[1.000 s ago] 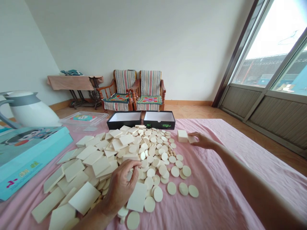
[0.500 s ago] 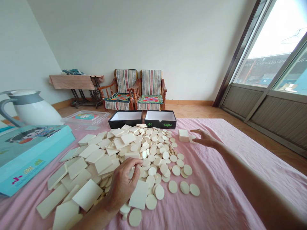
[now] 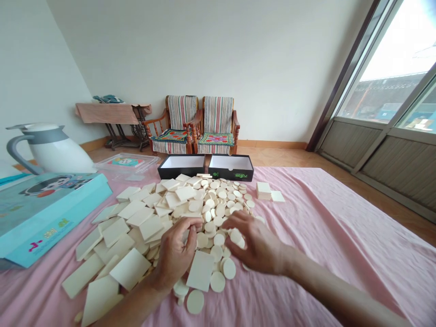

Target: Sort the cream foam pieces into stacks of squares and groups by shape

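Note:
A large pile of pale wooden pieces lies before me, with square tiles (image 3: 131, 269) on the left and round discs (image 3: 217, 282) on the right. Low over the middle of the pile is my left hand (image 3: 179, 243), its fingers curled inward and the thumb close to them. Whatever it may hold is hidden. My right hand (image 3: 255, 243) hovers above the discs, fingers and thumb apart, with nothing visibly gripped. Beyond it stands a short stack of square tiles (image 3: 263, 190), and a single flat tile (image 3: 278, 196) lies against the stack's right side.
Two black open boxes (image 3: 230, 174) with white insides stand behind the pile. A clear plastic container (image 3: 126, 169), a turquoise box (image 3: 68, 227) and a white jug (image 3: 61, 152) are at left. Pink cloth (image 3: 316, 213) covers the table. Two chairs (image 3: 218, 122) stand beyond.
My right hand has let go of a square tile beside the short stack and moved left and nearer, over the discs. My left hand keeps its place at the pile.

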`<action>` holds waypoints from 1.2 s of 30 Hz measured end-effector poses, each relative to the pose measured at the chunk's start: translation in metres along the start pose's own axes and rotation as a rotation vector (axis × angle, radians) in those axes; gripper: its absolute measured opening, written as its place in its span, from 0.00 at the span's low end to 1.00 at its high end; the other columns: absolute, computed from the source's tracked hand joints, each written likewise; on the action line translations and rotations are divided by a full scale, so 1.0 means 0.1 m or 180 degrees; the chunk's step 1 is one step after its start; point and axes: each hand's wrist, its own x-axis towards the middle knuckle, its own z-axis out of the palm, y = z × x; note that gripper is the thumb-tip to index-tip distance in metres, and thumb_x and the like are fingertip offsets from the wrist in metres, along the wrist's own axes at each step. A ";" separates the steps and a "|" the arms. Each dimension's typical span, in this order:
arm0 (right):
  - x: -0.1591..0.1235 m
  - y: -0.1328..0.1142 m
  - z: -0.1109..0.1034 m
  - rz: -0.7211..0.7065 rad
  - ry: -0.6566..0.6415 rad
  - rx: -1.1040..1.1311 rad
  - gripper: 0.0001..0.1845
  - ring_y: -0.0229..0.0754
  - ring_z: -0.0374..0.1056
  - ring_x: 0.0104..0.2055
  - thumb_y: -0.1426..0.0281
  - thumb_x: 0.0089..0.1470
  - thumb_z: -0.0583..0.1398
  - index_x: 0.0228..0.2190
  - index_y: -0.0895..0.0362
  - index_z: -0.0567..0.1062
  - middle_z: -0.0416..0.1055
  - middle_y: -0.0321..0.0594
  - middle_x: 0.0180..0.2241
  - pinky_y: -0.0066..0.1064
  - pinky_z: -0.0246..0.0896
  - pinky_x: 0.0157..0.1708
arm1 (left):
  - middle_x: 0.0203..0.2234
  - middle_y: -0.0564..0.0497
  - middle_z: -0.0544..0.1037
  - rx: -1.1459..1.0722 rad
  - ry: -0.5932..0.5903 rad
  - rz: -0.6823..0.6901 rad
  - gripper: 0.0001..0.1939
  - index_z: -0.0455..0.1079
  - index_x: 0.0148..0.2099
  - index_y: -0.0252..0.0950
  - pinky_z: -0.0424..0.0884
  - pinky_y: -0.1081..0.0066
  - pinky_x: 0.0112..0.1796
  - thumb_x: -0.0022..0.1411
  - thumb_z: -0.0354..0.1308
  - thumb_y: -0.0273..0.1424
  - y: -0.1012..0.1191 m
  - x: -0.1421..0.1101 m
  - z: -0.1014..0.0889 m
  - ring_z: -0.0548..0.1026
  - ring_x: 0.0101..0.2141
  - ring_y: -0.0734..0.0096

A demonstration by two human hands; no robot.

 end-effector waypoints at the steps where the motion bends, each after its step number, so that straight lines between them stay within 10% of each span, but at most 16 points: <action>1: -0.03 -0.15 0.10 -0.0046 -0.0167 -0.0088 0.14 0.46 0.64 0.39 0.66 0.51 0.58 0.41 0.52 0.70 0.69 0.42 0.37 0.40 0.62 0.37 | 0.31 0.51 0.79 0.0003 0.0018 -0.0014 0.10 0.71 0.40 0.36 0.73 0.73 0.36 0.64 0.48 0.26 0.00 0.00 -0.01 0.77 0.33 0.70; 9: -0.14 -0.43 0.63 0.0009 -0.0533 -0.0739 0.26 0.53 0.59 0.41 0.57 0.45 0.62 0.44 0.55 0.66 0.67 0.48 0.42 0.49 0.58 0.43 | 0.32 0.51 0.78 0.0081 0.0054 0.0026 0.09 0.71 0.39 0.37 0.72 0.73 0.38 0.64 0.49 0.26 -0.01 -0.01 0.00 0.77 0.35 0.71; 21: -0.16 -0.46 0.43 -0.0021 -0.0047 -0.0958 0.16 0.49 0.61 0.41 0.68 0.49 0.59 0.42 0.58 0.68 0.68 0.46 0.39 0.42 0.61 0.41 | 0.31 0.52 0.78 0.0050 0.0061 0.0098 0.09 0.71 0.39 0.37 0.72 0.73 0.37 0.63 0.49 0.25 -0.04 -0.01 0.02 0.77 0.34 0.71; 28: -0.14 1.03 -0.61 0.0565 0.1173 -0.1230 0.18 0.47 0.65 0.40 0.65 0.51 0.59 0.44 0.57 0.69 0.72 0.46 0.40 0.39 0.61 0.42 | 0.30 0.52 0.78 -0.0025 0.0095 0.0124 0.09 0.70 0.38 0.37 0.72 0.74 0.35 0.62 0.49 0.24 -0.04 0.00 0.05 0.77 0.33 0.72; 32: -0.20 1.91 -1.00 0.1329 0.0493 -0.1886 0.20 0.51 0.66 0.42 0.65 0.48 0.59 0.43 0.61 0.71 0.71 0.51 0.40 0.40 0.59 0.43 | 0.30 0.53 0.78 -0.0018 0.0101 0.0149 0.08 0.70 0.38 0.37 0.72 0.75 0.35 0.62 0.50 0.25 -0.06 -0.01 0.06 0.77 0.33 0.72; 36: -0.23 2.24 -1.03 0.1323 -0.0145 -0.1813 0.21 0.51 0.66 0.46 0.69 0.47 0.59 0.45 0.60 0.72 0.72 0.51 0.43 0.39 0.58 0.47 | 0.31 0.52 0.78 0.0003 0.0092 0.0150 0.08 0.70 0.39 0.37 0.73 0.74 0.35 0.63 0.50 0.25 -0.09 -0.01 0.06 0.77 0.33 0.71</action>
